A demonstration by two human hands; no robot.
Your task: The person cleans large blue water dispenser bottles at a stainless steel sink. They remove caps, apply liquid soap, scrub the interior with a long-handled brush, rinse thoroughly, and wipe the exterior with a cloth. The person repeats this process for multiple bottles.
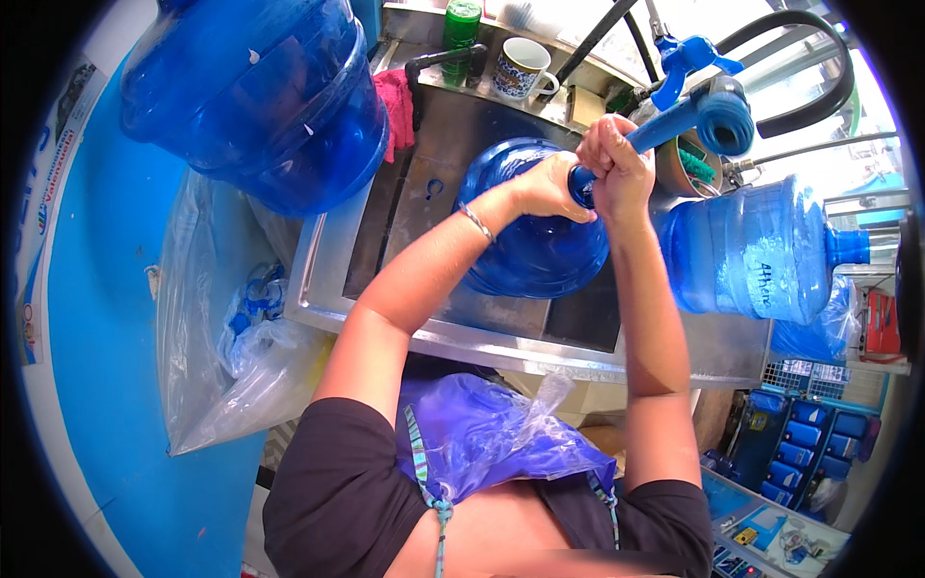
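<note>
A round blue water jug (540,255) stands in the metal sink, its neck pointing up toward me. My left hand (554,188) is closed round the neck, thumb and fingers on either side of the dark mouth. Right beside that mouth, my right hand (617,164) makes a fist around the lower end of a blue tube (665,127). This tube slopes down from a fitting with a coiled blue end at the upper right. Whether the tube's tip enters the jug is hidden by my fingers.
A large blue jug (279,106) stands at the upper left, near a pink cloth (395,111). Another jug (747,250) lies on its side at the right. A patterned mug (522,69), a green bottle (461,37) and a blue-handled tap (689,63) line the back. Clear plastic bags (226,318) hang left.
</note>
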